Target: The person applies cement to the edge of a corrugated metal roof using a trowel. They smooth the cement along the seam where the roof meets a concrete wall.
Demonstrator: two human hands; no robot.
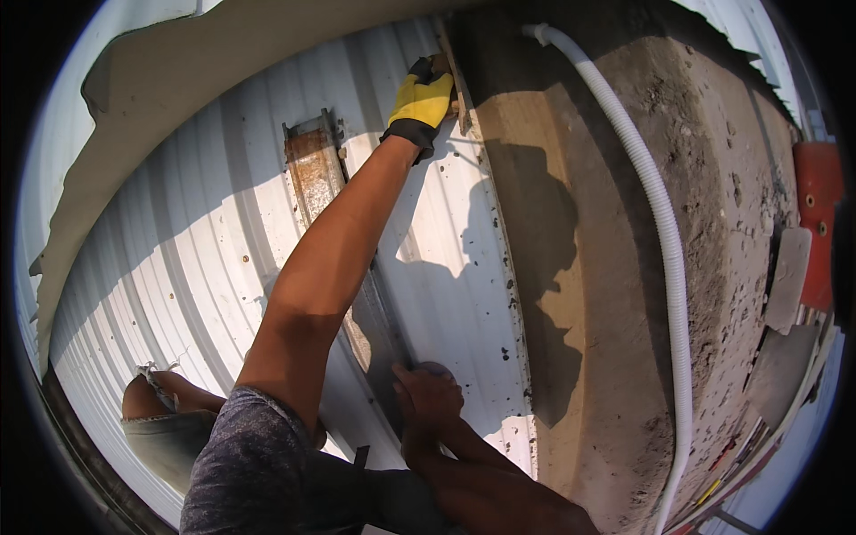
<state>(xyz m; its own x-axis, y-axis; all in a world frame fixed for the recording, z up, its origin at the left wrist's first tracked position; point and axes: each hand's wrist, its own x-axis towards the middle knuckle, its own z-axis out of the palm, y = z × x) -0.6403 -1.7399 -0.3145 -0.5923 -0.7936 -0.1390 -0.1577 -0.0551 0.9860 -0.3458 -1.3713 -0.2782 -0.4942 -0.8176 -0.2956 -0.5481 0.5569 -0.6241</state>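
My left arm stretches forward over a white corrugated metal sheet (446, 312). My left hand (422, 96), in a yellow and black glove, is closed round the edge of a thin brown strip (456, 76) at the sheet's far right side. Beneath that arm lies a long metal channel (314, 169), rusty at its far end. My right hand (430, 392) looks bare and is low in the middle, in shadow, close to the channel. Beside it is a small greyish rounded thing (435, 367); whether the fingers hold it is unclear.
A rough concrete wall (713, 223) rises to the right, with a white corrugated hose (646, 169) along it. A brown ledge (553, 374) borders the sheet. A ragged-edged overhang (152, 89) curves across the upper left. My bent knee (147, 397) is at left. Orange object (818, 223) far right.
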